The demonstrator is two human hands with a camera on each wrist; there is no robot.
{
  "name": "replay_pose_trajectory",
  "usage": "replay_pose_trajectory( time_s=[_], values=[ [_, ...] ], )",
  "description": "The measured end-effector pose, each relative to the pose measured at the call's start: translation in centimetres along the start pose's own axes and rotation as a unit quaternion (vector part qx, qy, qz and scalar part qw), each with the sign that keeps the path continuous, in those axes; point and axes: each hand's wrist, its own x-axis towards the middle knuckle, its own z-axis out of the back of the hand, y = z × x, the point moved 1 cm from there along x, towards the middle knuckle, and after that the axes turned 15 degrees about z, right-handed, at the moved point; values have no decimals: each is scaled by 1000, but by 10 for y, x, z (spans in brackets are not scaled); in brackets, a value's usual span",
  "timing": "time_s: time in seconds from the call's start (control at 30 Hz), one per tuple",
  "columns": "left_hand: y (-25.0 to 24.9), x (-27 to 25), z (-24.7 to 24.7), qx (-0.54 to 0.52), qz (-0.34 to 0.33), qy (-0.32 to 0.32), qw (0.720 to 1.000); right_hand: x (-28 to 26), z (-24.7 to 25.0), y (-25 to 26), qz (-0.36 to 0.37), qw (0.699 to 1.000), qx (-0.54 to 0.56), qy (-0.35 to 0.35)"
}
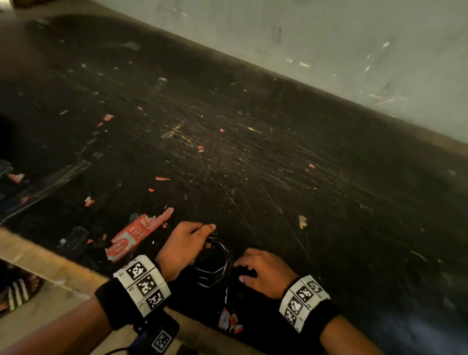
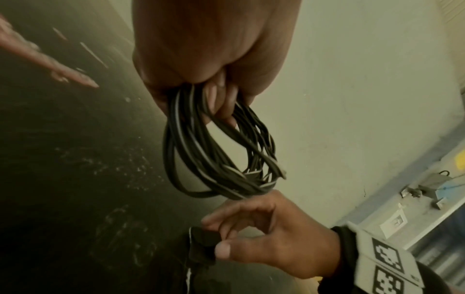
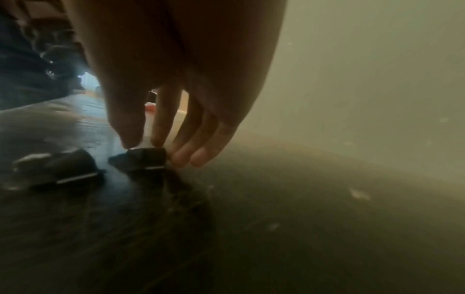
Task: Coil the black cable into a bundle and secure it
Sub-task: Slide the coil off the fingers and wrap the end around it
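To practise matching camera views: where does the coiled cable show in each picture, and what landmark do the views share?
Head: coil, bottom centre, between left hand and right hand.
Left wrist: coil, centre, hanging from the left hand's fingers.
Right wrist: not clearly seen.
Shared landmark: dark scratched tabletop.

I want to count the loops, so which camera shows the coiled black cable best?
The left wrist view: the black cable hangs in clear loops from the left hand. The head view shows it small and dark; the right wrist view doesn't show the coil.
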Motion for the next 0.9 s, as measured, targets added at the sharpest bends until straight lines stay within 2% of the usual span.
replay_pose_trajectory(
  time_s=[0.13,0.23,0.3,0.4,0.5,0.6,0.67,0.73,0.83,0.9],
  values=[
    [4,2,-1,-2,2,1,1000,8,-8,0,-16,999,-20,-28],
    [1,0,-2,14,-6,25,1000,9,-4,2,-11,998,-39,-45],
    [-2,-2,-5,23,-24,56,998,6,7,5,-14,992,8,-124],
    [-11,-14,-17,47,-101,108,988,-4,32,11,-4,959,96,-266],
    [-26,-32,-35,53,-156,179,970,-20,51,23,36,946,117,-299],
    [-39,-45,-50,60,-208,206,954,-40,63,26,41,928,151,-337],
    [-43,-49,-61,80,-260,206,940,-57,68,26,40,921,156,-354],
    [-46,-51,-72,96,-282,208,932,-74,75,25,41,922,150,-355],
    [-52,-60,-92,134,-305,210,919,-98,89,20,29,936,148,-319],
    [-54,-68,-110,151,-329,198,911,-116,97,17,28,954,122,-271]
  ],
)
